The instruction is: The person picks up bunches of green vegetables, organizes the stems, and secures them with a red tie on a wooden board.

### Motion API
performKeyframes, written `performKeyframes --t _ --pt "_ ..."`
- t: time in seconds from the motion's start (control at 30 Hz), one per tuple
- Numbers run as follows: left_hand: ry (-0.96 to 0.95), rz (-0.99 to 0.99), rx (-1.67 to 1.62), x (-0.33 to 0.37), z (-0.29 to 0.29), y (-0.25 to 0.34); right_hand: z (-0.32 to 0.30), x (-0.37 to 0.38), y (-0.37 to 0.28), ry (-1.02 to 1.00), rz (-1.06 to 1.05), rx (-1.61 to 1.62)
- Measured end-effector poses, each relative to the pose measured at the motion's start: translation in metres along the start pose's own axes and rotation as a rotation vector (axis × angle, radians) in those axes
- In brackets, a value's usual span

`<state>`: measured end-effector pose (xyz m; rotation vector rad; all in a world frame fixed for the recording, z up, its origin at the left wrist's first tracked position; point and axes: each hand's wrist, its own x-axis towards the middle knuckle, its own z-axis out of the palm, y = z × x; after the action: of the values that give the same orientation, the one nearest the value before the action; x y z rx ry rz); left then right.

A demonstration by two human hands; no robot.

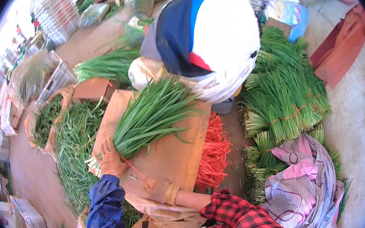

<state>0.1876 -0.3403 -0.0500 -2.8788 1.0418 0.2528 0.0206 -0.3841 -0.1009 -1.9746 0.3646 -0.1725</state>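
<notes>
A bunch of garlic chives (153, 113) lies across a wooden board (163, 166), its leaves fanned toward the far side. My left hand (113, 160), gloved and below a blue sleeve, wraps over the stem end of the bunch and presses it to the board's left edge. A thin red tie (133, 168) runs from the stems toward my right hand (156, 188). That hand, in a tan glove, is closed on the tie's end low over the board; its fingertips are blurred.
Many red ties (214, 153) hang along the board's right side. Tied chive bundles (288, 94) are stacked at right, beside a patterned sack (294, 199). Loose leaves (77, 147) heap at left. A person (223, 33) in a white top bends close beyond the board.
</notes>
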Motion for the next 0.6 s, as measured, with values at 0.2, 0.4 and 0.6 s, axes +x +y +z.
performKeyframes --t 0.2,0.4,0.6 --pt "-0.213 0.093 -0.067 0.0 -0.058 -0.019 0.013 0.01 0.017 -0.274 0.364 0.624" --pt "0.087 0.629 -0.201 0.01 -0.016 -0.052 0.03 0.024 0.064 -0.367 0.162 1.267" --pt "-0.454 0.297 -0.402 -0.059 -0.056 0.001 0.002 0.015 0.015 -0.052 0.541 1.54"
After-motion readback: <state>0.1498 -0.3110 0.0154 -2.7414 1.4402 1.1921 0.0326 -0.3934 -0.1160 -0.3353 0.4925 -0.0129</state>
